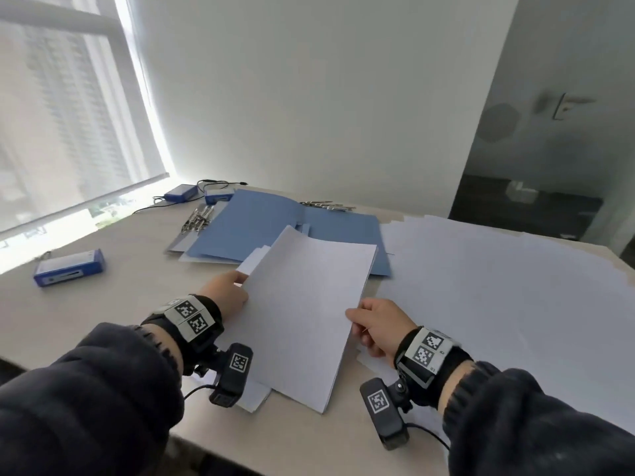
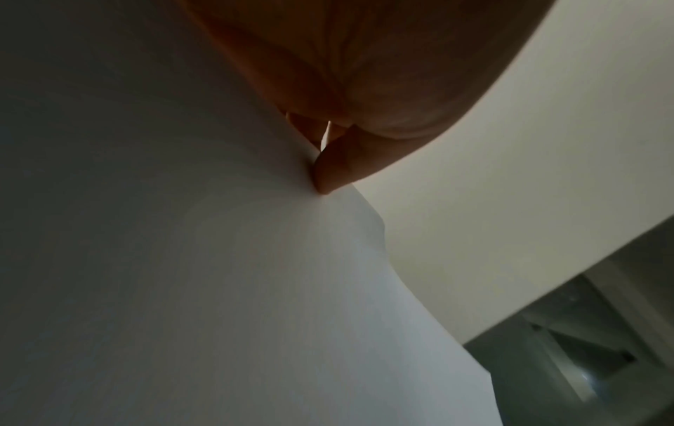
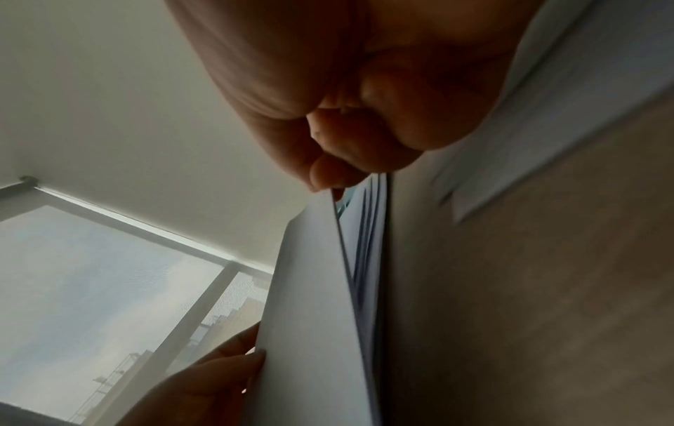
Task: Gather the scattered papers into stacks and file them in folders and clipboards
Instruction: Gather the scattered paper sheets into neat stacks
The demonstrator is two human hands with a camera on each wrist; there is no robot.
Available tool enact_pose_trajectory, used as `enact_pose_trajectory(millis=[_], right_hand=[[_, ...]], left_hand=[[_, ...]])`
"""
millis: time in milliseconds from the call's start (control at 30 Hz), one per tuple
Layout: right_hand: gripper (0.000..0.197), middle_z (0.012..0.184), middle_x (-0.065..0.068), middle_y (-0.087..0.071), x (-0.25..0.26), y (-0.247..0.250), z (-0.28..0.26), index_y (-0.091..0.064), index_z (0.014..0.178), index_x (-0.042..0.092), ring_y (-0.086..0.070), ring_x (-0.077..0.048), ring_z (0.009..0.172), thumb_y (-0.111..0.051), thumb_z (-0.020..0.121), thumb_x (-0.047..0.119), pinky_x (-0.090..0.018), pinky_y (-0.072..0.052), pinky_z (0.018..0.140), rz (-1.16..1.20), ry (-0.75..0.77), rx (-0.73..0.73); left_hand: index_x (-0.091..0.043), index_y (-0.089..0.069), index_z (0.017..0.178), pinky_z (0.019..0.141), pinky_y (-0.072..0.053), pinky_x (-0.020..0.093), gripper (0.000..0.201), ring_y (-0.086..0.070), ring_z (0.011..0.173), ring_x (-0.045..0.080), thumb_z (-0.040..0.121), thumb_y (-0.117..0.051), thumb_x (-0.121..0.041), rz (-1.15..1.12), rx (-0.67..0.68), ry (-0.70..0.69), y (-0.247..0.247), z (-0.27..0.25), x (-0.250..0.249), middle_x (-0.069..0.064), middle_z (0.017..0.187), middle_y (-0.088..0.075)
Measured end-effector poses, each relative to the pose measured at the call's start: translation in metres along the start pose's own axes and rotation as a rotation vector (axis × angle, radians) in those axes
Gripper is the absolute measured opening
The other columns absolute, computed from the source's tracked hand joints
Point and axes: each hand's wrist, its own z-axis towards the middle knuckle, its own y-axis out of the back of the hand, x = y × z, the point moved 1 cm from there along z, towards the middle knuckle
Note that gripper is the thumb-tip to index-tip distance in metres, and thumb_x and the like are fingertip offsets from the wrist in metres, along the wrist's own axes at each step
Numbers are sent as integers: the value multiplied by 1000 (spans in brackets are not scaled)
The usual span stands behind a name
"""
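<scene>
A stack of white papers [image 1: 305, 314] is held tilted over the beige table's [image 1: 120, 304] near edge. My left hand [image 1: 226, 293] grips its left edge, and my right hand [image 1: 376, 324] pinches its right edge. The left wrist view shows a fingertip [image 2: 328, 173] pressed against the sheets [image 2: 218, 288]. In the right wrist view my thumb [image 3: 328, 173] lies on the fanned paper edges [image 3: 361, 253]. An open blue folder [image 1: 275, 228] lies just beyond the stack. More white sheets [image 1: 498, 286] cover the table to the right.
Metal clips [image 1: 199, 218] lie left of the folder, and more [image 1: 326, 205] behind it. Three blue and white boxes sit at the left [image 1: 68, 267] and back [image 1: 180, 193] [image 1: 220, 195], with black cables. A window [image 1: 62, 115] stands left, a dark doorway [image 1: 532, 166] right.
</scene>
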Motion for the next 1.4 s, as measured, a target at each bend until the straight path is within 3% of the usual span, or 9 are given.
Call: enact_pose_trajectory(millis=[133,300,433,567,667,800,967,1200,1400], right_hand=[[20,63,-1,-66,6,-37,3,-54,77,16,-48,-10,43,-63,95,17,-16,-29,39,-1,-12,61],[9,73,-2,-73,8,-43,-2,-62,106,16,-61,-13,50,-61,97,20,-19,-42,44,46,-45,49],[11,78,-4,-75,5,-19,-10,-64,106,18,-62,-15,53,-60,97,22,-22,-43,47,26,-17,-38],[12,83,-3,-75,2,23,-26,-64,107,22,-63,-14,58,-59,96,25,-24,-45,50,-65,28,-141],[14,88,-1,-74,-2,65,-42,-64,106,28,-64,-13,61,-57,94,26,-24,-45,52,-193,66,-268],[14,100,6,-67,-23,141,-64,-64,105,32,-64,-14,85,-60,91,35,-36,-54,86,-413,49,-422],[36,131,3,-57,-45,242,-103,-57,127,31,-59,-19,113,-57,93,41,-35,-47,100,-745,-199,-526],[70,146,-4,-45,-69,322,-141,-43,143,32,-58,-25,115,-66,83,59,-36,-49,98,-954,-488,-462],[111,152,-1,-42,-87,329,-143,-29,153,31,-46,-24,135,-74,61,74,-41,-37,113,-1010,-564,-261]], left_hand=[[-24,-63,109,62,-49,24,30,-63,72,19,88,-57,-4,-9,-71,39,29,3,25,-1,86,-65],[-19,-61,122,79,-44,28,33,-60,87,23,90,-65,-25,-6,-178,16,42,2,33,4,104,-64],[-15,-63,121,84,-41,28,30,-57,93,19,92,-62,-23,-71,-182,-137,27,-11,4,3,115,-65],[-18,-67,103,67,-43,24,12,-62,88,15,93,-61,-17,-214,-9,-304,-26,-38,-43,-1,100,-69],[-20,-69,98,70,-45,26,10,-62,86,12,91,-63,-17,-251,161,-344,-78,-55,-75,-5,91,-68],[-21,-66,107,84,-49,31,16,-60,93,13,91,-64,-21,-256,325,-342,-140,-64,-113,-5,98,-65],[-15,-60,116,85,-50,37,24,-53,88,22,93,-63,-19,-345,423,-232,-183,-70,-153,9,107,-60],[-18,-59,117,97,-48,52,27,-47,104,26,91,-63,-25,-357,374,-160,-205,-59,-193,3,113,-54],[-3,-60,123,83,-39,32,36,-53,103,31,95,-60,-26,-7,352,-258,-218,-34,-211,14,126,-58]])
